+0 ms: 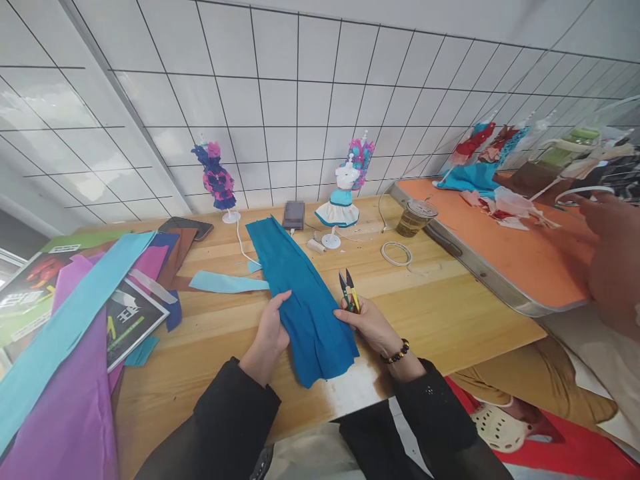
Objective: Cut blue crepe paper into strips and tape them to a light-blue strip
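A long strip of dark teal cloth (305, 300) lies lengthwise on the wooden table, its near end lifted between my hands. My left hand (274, 325) grips its left edge, thumb on top. At the right edge, my right hand (367, 323) pinches the cloth between thumb and finger. Small thread snips (349, 291) with green and yellow handles are held in that same hand, blades apart and pointing away from me. A light blue strip (229, 282) extends left from beside the teal cloth.
Purple cloth (75, 373) and other strips cover magazines at left. Behind stand small dressed mannequins (337, 207), a phone (190, 229), a tape roll (397, 253) and a plastic cup (416, 217). At right, another person's hand (613, 253) is by an orange table (520, 257).
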A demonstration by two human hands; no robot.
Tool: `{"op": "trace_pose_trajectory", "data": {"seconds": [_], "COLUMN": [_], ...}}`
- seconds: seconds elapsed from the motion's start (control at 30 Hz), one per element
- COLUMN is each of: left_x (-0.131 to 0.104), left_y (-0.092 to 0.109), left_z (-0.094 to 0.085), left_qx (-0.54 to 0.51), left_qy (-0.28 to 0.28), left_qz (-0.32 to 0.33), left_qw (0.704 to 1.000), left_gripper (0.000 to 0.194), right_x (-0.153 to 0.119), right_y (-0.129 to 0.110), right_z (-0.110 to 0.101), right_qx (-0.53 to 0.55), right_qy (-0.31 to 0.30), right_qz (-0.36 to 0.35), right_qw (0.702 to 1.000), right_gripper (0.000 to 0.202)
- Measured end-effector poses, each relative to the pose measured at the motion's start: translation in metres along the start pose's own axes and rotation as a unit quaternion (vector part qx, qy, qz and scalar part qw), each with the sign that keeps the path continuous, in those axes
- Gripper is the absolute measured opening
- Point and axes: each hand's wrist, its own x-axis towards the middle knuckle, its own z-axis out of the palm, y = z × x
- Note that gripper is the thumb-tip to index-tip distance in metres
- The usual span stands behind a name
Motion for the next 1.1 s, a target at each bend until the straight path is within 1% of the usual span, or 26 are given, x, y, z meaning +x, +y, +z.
{"op": "trace_pose_trajectory", "data": {"seconds": [0.07, 0.1, 0.17, 0.3, 0.33, 0.4, 0.47, 0.53, 0.63, 0.83, 0.9, 1.03, 1.1], "left_x": [0.004, 0.006, 0.008, 0.007, 0.006, 0.003, 0.001, -0.002, -0.004, -0.005, -0.004, -0.002, -0.001], "left_y": [-0.001, -0.001, -0.003, -0.005, -0.005, -0.004, -0.002, -0.001, -0.001, -0.005, -0.006, -0.007, -0.007], "left_z": [-0.003, -0.004, -0.004, -0.002, -0.002, 0.0, 0.001, 0.001, 0.002, 0.003, 0.003, 0.005, 0.005], "left_qx": [0.015, 0.026, 0.047, 0.073, 0.077, 0.075, 0.06, 0.036, 0.026, 0.09, 0.097, 0.097, 0.094], "left_qy": [0.03, 0.037, 0.038, 0.02, 0.017, 0.014, 0.014, 0.007, -0.023, -0.075, -0.077, -0.063, -0.067], "left_qz": [0.023, 0.032, 0.051, 0.073, 0.067, 0.029, -0.017, -0.038, -0.033, -0.013, -0.016, -0.02, -0.04], "left_qw": [0.999, 0.998, 0.997, 0.994, 0.995, 0.997, 0.998, 0.999, 0.999, 0.993, 0.992, 0.993, 0.992], "left_gripper": [0.022, 0.022, 0.026, 0.03, 0.031, 0.028, 0.023, 0.017, 0.013, 0.029, 0.031, 0.032, 0.032], "right_x": [0.0, 0.0, 0.0, -0.001, -0.001, 0.0, 0.0, 0.001, 0.0, -0.006, -0.01, -0.02, -0.025], "right_y": [0.001, 0.002, 0.001, 0.0, 0.001, 0.003, 0.005, 0.007, 0.007, 0.006, 0.005, 0.0, -0.002], "right_z": [0.0, -0.001, -0.001, 0.0, 0.0, 0.0, -0.001, -0.001, -0.001, 0.003, 0.005, 0.008, 0.009], "right_qx": [-0.009, -0.015, -0.03, -0.061, -0.065, -0.067, -0.069, -0.082, -0.111, -0.15, -0.159, -0.167, -0.171], "right_qy": [-0.002, -0.004, -0.01, -0.024, -0.026, -0.03, -0.033, -0.035, -0.046, -0.074, -0.08, -0.09, -0.093], "right_qz": [-0.002, -0.004, -0.007, -0.023, -0.031, -0.044, -0.047, -0.05, -0.059, -0.076, -0.075, -0.079, -0.083], "right_qw": [1.0, 1.0, 0.999, 0.998, 0.997, 0.996, 0.996, 0.995, 0.991, 0.983, 0.981, 0.979, 0.977], "right_gripper": [0.035, 0.035, 0.035, 0.036, 0.036, 0.035, 0.034, 0.032, 0.03, 0.025, 0.025, 0.026, 0.025]}}
